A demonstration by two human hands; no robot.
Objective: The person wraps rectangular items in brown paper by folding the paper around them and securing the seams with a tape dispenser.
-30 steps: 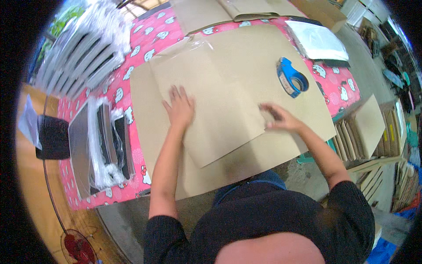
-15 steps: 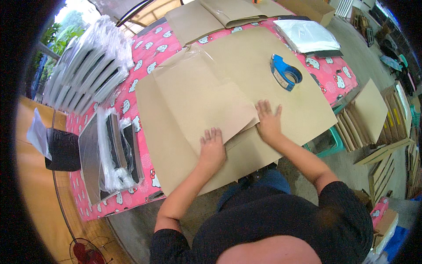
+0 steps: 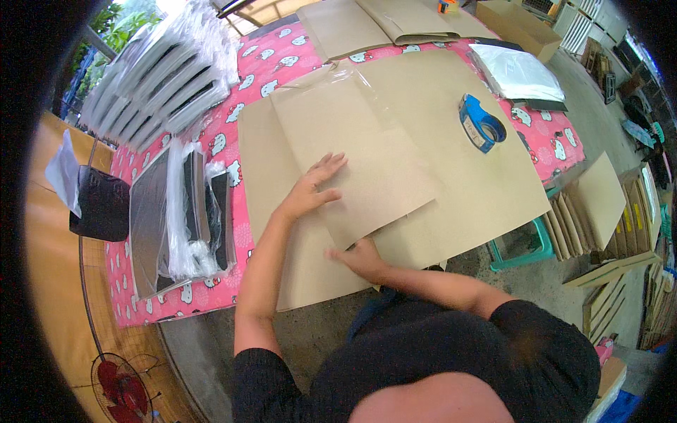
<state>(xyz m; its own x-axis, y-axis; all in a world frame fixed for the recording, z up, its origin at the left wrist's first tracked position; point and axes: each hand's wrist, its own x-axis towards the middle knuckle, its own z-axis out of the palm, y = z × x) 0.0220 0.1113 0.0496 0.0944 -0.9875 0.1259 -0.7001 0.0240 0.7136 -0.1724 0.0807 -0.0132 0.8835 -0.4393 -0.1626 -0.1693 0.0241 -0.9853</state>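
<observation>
A flat brown cardboard wrap [image 3: 352, 134] lies on a larger brown cardboard sheet [image 3: 493, 190], with clear tape shining at its far end. My left hand [image 3: 315, 187] rests on the wrap's left side, fingers stretched and thumb apart, holding nothing. At the wrap's near corner is my right hand [image 3: 364, 261]; its thumb sticks out to the left, while the fingertips are partly hidden at or under the edge. A blue tape dispenser [image 3: 481, 123] sits on the sheet, right of the wrap.
Plastic-wrapped dark frames [image 3: 183, 218] and a stack of wrapped pieces [image 3: 162, 77] stand at left on the pink patterned tablecloth [image 3: 264, 53]. White plastic sleeves [image 3: 518, 74] lie far right. More cardboard [image 3: 342, 28] is at the back. A green stool [image 3: 522, 247] stands beyond the right edge.
My left hand has moved up and left over the wrap. My right hand has left the wrap's right side for its near corner. The view has shifted slightly.
</observation>
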